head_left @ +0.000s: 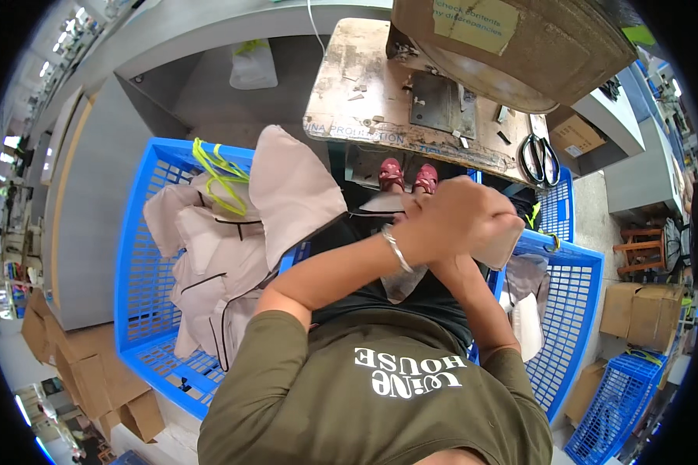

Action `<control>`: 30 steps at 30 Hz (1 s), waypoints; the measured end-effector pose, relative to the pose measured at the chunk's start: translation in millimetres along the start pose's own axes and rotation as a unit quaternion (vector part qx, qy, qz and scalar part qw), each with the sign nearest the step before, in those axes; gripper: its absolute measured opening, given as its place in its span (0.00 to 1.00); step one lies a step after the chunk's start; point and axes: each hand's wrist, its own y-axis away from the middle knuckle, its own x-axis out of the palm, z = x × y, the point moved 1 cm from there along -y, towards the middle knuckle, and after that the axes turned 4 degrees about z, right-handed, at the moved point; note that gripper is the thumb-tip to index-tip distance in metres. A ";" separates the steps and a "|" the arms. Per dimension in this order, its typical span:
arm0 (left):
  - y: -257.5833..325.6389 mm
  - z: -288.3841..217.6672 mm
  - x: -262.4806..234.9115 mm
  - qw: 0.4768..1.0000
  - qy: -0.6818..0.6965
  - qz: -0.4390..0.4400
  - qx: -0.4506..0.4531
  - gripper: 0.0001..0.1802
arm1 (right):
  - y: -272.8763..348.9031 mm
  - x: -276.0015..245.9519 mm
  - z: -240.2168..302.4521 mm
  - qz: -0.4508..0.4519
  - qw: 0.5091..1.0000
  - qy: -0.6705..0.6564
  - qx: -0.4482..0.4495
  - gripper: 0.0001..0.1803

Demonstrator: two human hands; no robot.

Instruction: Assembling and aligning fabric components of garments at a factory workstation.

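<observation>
Just in front of the worn sewing table (349,85), we grip a pale fabric piece (498,249) with left hand (442,221) and right hand (481,225) closed together, apparently mid-handling; next we judge it needs firm, even tension.

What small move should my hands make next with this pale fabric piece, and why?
Probably turn the pale fabric piece flat toward the worn table: both the left hand and right hand bunch it above the lap, between the blue baskets.

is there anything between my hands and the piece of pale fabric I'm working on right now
Nothing visible. Both hands are already closed together on the pale fabric piece above your lap: the left hand overlaps the right hand, and the fabric pokes out just past them. The blue basket of similar pieces sits off to your left, out of the way.
</observation>
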 end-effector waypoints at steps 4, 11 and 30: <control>52.3 67.0 -61.6 0.960 -0.167 0.206 -0.090 0.23 | 8.5 -12.0 -0.3 0.024 0.997 -0.069 0.008 0.10; 90.0 31.2 -133.3 0.843 -0.280 0.400 -0.227 0.31 | 22.3 -48.2 -8.8 -0.017 0.999 -0.001 0.047 0.07; 71.4 31.9 -80.7 0.838 0.250 0.221 -0.433 0.20 | -7.2 -96.9 -82.0 -0.158 0.981 0.070 0.083 0.08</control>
